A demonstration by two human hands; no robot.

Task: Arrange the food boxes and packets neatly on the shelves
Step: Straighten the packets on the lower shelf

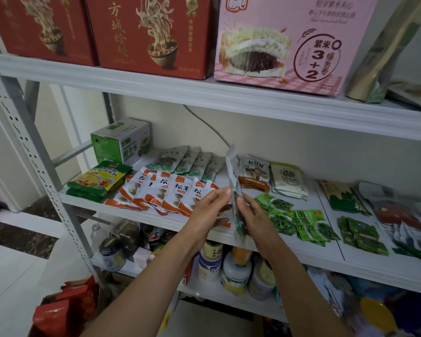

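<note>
Both grips, left hand [209, 212] and right hand [252, 215], pinch an upright packet [232, 166]; pink box [265, 23] reads "3+2".

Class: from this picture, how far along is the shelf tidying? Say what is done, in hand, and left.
Done: orange-and-white packets lie in an overlapping row, with grey-green packets rowed behind. In hand: left hand and right hand pinch one upright packet. Left: green seaweed packets and mixed packets rightward lie jumbled.

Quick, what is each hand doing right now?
Left hand: pinching the upright white-and-green packet.
Right hand: gripping the same packet lower down.
</note>
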